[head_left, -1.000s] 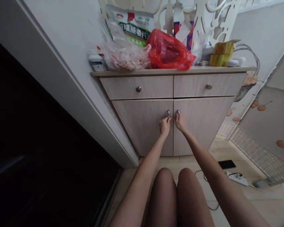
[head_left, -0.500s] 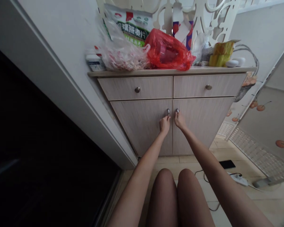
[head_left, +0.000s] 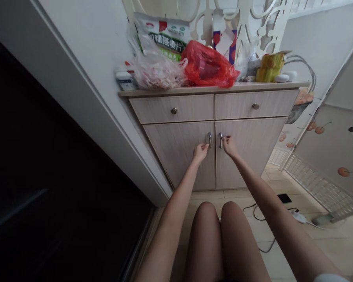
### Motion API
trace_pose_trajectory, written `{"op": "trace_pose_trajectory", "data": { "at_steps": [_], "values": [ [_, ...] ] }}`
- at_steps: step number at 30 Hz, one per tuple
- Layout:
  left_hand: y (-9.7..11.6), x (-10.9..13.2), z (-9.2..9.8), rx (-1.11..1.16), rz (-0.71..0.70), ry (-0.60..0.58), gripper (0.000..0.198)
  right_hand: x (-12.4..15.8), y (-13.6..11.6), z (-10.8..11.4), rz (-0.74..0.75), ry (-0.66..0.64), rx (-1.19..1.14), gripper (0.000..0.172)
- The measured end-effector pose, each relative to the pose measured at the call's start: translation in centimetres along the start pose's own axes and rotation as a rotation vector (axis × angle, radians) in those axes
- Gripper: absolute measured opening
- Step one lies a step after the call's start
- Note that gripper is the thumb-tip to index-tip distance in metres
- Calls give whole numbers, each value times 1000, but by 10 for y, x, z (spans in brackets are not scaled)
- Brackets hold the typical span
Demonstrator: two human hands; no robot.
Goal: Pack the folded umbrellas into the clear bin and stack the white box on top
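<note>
A light wood-grain cabinet (head_left: 214, 156) stands ahead, with two shut doors below two shut drawers. My left hand (head_left: 200, 153) rests beside and just below the left door's metal handle (head_left: 210, 140), its fingers curled toward it. On the other side, my right hand (head_left: 230, 146) reaches the right door's metal handle (head_left: 221, 140) from the right. Its fingertips are at or very near the metal. Both handles stay mostly uncovered, and neither hand visibly wraps around one.
On the cabinet top are an oat-flake bag (head_left: 161, 37), a red plastic bag (head_left: 207, 66), and a clear plastic bag (head_left: 159, 72). A dark doorway (head_left: 55, 137) lies left. A phone (head_left: 284, 198) and power strip (head_left: 298, 218) with cables lie on the tiled floor right.
Both hands have risen and spread apart, from just under the handles to either side of them. The view has also shifted slightly. The cabinet doors remain shut.
</note>
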State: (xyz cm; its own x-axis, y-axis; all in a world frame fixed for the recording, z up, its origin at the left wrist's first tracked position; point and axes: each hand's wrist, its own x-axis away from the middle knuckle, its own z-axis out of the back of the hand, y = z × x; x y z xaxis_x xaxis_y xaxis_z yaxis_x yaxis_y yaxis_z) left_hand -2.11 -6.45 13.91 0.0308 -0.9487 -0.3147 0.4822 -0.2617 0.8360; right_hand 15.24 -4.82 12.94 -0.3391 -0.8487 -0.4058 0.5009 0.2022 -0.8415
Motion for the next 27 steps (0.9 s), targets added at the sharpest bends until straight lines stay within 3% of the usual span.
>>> {"op": "trace_pose_trajectory", "data": {
  "at_steps": [4, 7, 9, 12, 15, 20, 27],
  "values": [
    [9, 33, 31, 164, 140, 15, 55, 21, -25, 53, 33, -186, -55, 59],
    [29, 43, 47, 291, 143, 62, 70, 32, -51, 82, -53, -316, -307, 68],
    [45, 40, 50, 363, 126, 33, 72, 35, -68, 90, -131, -368, -483, 71],
    [65, 29, 45, 415, 199, -51, 73, 34, -83, 87, -240, -397, -597, 72],
    [73, 20, 34, 397, 309, -91, 71, 32, -81, 75, -324, -369, -560, 72],
    [66, 16, 19, 293, 392, -87, 69, 30, -62, 60, -404, -310, -461, 70],
    [52, 7, 10, 197, 337, -91, 72, 26, -55, 55, -408, -307, -399, 69]
  ]
}}
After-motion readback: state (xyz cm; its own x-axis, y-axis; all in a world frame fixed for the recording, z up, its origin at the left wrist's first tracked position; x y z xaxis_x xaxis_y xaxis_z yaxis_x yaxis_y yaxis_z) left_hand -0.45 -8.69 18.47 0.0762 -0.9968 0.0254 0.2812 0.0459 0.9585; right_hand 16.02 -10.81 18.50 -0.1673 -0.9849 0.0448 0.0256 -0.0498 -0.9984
